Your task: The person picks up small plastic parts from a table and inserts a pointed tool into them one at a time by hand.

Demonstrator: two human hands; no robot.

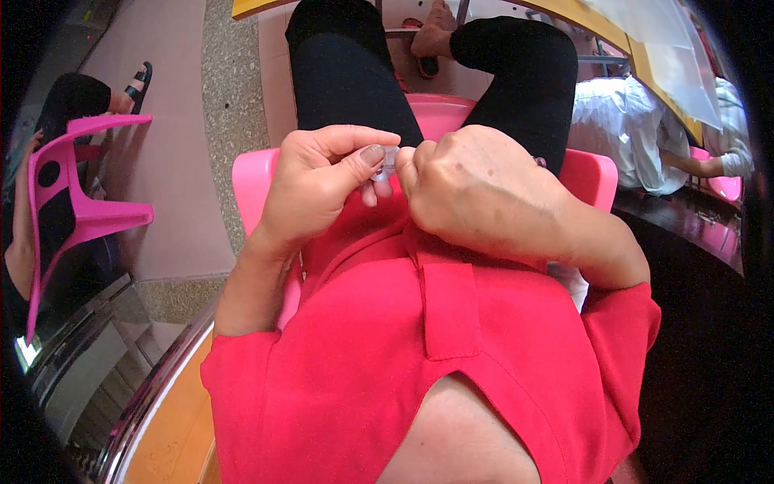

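Over my lap, both hands meet around a small clear plastic piece. My left hand pinches it between thumb and forefinger, with the other fingers curled below. My right hand is closed, its bent fingers touching or nearly touching the piece's right side. Whatever lies inside the right fist is hidden by the back of the hand. The clear piece is too small to name its kind.
I sit on a pink plastic chair. At the left, a person sits on another pink chair. A yellow-edged table with translucent sheeting stands ahead to the right. A person in white clothing is beyond it.
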